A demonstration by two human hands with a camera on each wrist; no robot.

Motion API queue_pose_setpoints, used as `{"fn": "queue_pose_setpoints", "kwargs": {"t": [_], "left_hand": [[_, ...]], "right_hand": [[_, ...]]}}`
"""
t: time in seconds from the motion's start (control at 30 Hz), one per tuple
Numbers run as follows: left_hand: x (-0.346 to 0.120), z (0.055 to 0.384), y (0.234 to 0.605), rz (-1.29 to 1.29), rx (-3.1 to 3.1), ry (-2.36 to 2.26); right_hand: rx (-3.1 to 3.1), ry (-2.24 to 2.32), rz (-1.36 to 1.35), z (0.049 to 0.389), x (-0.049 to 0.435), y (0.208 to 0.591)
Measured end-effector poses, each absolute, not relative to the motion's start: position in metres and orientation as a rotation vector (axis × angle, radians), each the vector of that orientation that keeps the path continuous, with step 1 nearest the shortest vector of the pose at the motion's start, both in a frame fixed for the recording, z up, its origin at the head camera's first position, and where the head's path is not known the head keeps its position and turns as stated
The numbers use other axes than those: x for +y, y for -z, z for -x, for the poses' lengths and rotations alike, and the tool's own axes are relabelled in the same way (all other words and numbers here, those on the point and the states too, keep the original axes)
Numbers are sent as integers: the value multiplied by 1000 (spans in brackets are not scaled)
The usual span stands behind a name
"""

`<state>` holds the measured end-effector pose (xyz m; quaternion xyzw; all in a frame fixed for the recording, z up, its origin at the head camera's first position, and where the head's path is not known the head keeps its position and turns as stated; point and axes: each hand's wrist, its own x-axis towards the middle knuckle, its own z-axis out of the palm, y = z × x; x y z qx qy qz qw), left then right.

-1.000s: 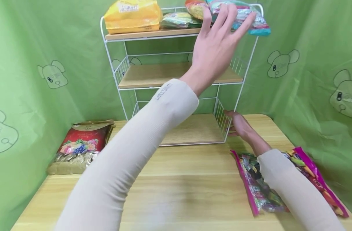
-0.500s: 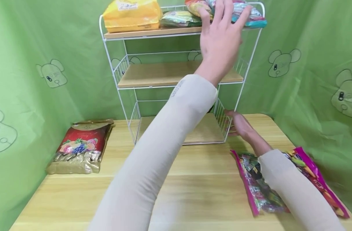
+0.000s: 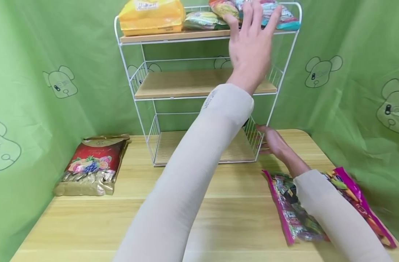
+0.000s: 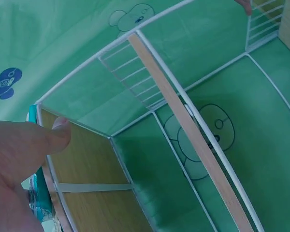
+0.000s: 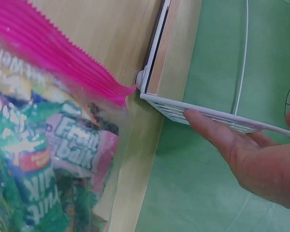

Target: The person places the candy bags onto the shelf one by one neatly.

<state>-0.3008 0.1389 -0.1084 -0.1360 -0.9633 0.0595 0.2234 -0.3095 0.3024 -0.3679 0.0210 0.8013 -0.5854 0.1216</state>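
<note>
My left hand (image 3: 251, 49) is raised to the top shelf of a white wire rack (image 3: 165, 40), fingers spread over a blue candy bag (image 3: 289, 22) and next to a red and yellow packet (image 3: 223, 8). In the left wrist view its thumb (image 4: 58, 136) lies near the top shelf's underside, with the blue bag's edge showing beyond. Down at the rack's lower right side, my right hand (image 3: 274, 142) rests its extended fingers against the wire side panel (image 5: 208, 112). Beneath the right forearm lies a pink-edged candy bag (image 3: 286, 207), partly hidden by the sleeve.
A yellow bag (image 3: 151, 18) and a green packet (image 3: 204, 20) stand on the top shelf. On the table (image 3: 121, 218) at left lies a red and gold bag (image 3: 91, 163). Green cloth (image 3: 350, 109) with mouse drawings encloses the table. Below are a middle shelf (image 3: 183, 82) and a bottom shelf (image 3: 171, 143).
My left hand and forearm have moved a little to the right, and the blue bag has been pushed farther back onto the top shelf. My right hand has stayed at the rack's side.
</note>
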Motion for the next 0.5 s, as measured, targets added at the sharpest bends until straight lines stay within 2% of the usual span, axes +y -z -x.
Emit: {"fn": "queue_pose_setpoints", "kwargs": {"t": [0.5], "left_hand": [[129, 302, 121, 380, -2604, -256]], "right_hand": [[2345, 1706, -53, 312, 302, 370]]}}
